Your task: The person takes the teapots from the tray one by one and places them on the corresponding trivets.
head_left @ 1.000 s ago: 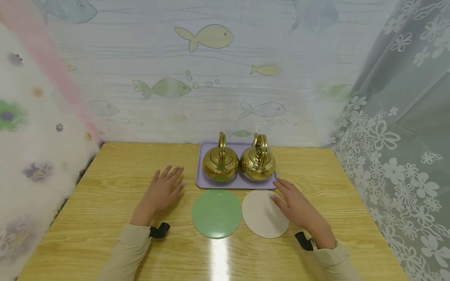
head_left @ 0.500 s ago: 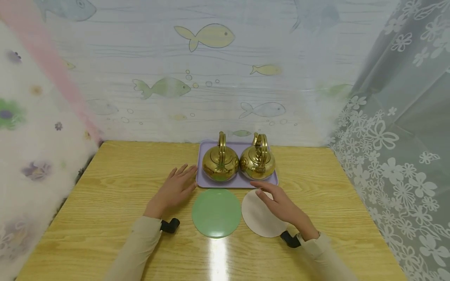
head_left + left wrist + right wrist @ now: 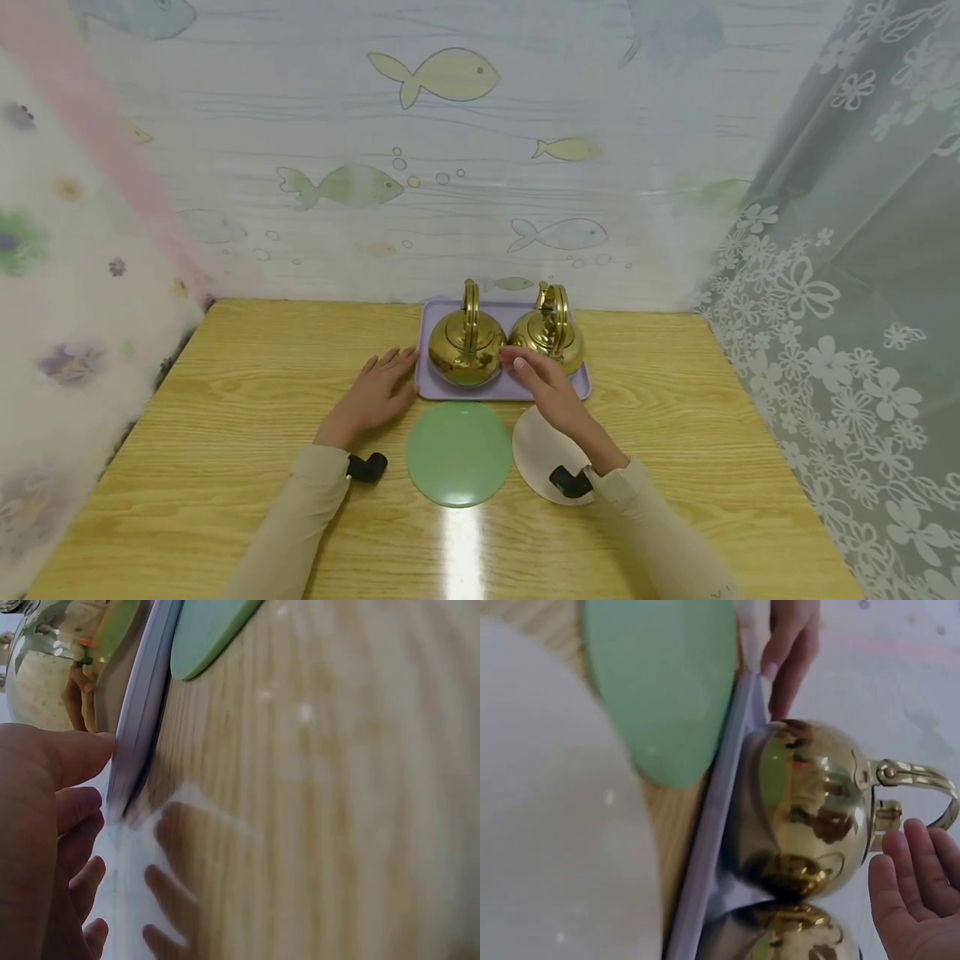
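Note:
Two gold kettles with upright loop handles stand side by side on a lilac tray (image 3: 480,395). My left hand (image 3: 360,404) is at the tray's left edge, fingers extended; in the left wrist view its thumb (image 3: 86,756) meets the tray's rim. My right hand (image 3: 553,400) is raised in front of the right kettle (image 3: 568,335), partly covering it. Its extended fingers point toward the left kettle (image 3: 459,354) and hold nothing. The right wrist view shows these fingertips close to the left kettle's lid knob and handle (image 3: 922,778).
A green round mat (image 3: 459,454) and a cream round mat (image 3: 531,454) lie on the wooden table in front of the tray. My right forearm passes over the cream one. Behind the table hangs a fish-patterned curtain (image 3: 330,267); a floral lace curtain (image 3: 810,358) hangs at the right.
My left hand has moved right to the tray's left edge. My right hand has swept left and up, from the tray's front right corner to in front of the right kettle.

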Demonstrator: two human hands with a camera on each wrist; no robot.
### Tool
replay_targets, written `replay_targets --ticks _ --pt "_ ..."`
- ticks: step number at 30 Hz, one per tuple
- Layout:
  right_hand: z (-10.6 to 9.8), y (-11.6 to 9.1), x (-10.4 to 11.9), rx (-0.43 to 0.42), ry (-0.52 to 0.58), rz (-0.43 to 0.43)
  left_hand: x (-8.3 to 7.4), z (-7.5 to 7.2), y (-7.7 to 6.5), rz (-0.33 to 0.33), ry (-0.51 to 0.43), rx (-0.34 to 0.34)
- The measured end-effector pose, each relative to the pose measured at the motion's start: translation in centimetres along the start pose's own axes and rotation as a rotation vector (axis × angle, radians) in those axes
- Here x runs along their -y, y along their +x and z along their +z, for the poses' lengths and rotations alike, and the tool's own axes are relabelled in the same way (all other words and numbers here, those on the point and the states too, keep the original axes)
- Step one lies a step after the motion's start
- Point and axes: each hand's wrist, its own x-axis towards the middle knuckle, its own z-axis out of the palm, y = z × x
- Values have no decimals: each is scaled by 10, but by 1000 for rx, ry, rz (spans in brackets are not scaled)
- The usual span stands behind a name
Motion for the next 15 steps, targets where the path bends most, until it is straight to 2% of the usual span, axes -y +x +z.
replay_targets --ticks 5,10,15 --pt "4 20 5 -53 125 32 4 0 6 2 -13 16" --pt "7 38 9 -88 185 55 7 1 12 5 -18 26" --pt "9 54 10 -81 230 98 7 0 15 6 -40 30"
